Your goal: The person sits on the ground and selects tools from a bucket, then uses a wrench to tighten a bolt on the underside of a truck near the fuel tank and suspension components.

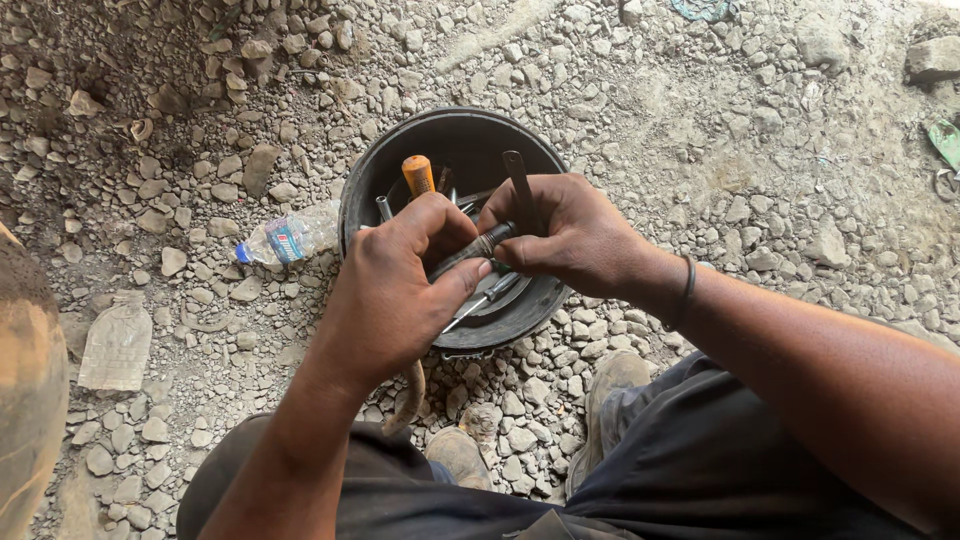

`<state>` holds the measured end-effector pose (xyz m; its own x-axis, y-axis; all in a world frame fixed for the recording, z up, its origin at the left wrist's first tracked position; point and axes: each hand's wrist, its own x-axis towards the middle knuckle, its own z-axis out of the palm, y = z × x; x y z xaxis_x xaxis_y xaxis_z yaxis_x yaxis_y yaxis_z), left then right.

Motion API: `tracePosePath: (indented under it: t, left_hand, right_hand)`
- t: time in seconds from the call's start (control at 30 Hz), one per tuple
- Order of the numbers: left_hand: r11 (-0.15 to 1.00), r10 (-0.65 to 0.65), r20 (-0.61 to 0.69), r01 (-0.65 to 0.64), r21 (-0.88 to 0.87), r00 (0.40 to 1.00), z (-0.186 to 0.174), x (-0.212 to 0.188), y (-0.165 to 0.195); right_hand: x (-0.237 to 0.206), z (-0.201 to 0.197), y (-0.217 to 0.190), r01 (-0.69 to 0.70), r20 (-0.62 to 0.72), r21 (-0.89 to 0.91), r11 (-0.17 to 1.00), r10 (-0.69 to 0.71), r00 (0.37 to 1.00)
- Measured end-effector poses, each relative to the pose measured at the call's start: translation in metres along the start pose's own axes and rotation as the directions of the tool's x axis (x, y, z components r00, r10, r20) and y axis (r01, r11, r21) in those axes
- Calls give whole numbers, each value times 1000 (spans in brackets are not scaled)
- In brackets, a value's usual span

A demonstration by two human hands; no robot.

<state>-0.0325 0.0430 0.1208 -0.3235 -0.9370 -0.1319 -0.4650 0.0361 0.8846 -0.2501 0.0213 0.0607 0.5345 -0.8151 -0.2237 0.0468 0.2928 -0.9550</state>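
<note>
Black plastic formed the round tub (365, 190) that stood on loose grey gravel (700, 150), directly below both hands. The left hand (390, 290) was closed around a dark, flexible hose (462, 255), whose lower length passed under the palm and reappeared, rust-coloured, hanging beside the left knee. The right hand (565, 235) was shut on the hose's metal-banded end, thumb and fingers pinching it just beside the left thumb; the two hands were touching or nearly so. A flat metal bar (518, 185) rose behind the right fingers; whether that hand also held it could not be determined.

Inside the tub lay several tools, among them an orange-handled screwdriver (418, 175) leaning against the rear wall and a slim screwdriver (485, 300) lying under the hands. A crushed clear plastic bottle (290, 238) lay on the gravel, touching the tub's left side. A flattened clear packet (118, 345) lay well apart to the left. Dusty shoes (610, 385) rested near the tub.
</note>
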Motion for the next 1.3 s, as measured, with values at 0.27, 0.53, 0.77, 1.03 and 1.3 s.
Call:
tracePosePath:
  t: [0.27,0.53,0.77,1.03,1.3]
  left_hand:
    - [995,84,-6,-84,46,996,3,-3,9]
    - [997,58,-82,-53,64,995,7,-2,-2]
    - [880,-276,20,261,-396,961,9,19,-38]
    - [618,-354,163,361,-698,921,12,23,-62]
    - [406,-477,129,348,-845,870,18,25,-62]
  right_hand:
    - [-5,-1,-3,56,2,-71,996,-56,998]
    - [1,1,-9,-2,-73,-5,1000,2,997]
    - [-1,-5,-20,98,-198,298,950,-38,979]
    - [-8,5,-34,116,-208,-520,846,-257,944]
    - [0,-1,-26,35,-159,148,988,-11,987]
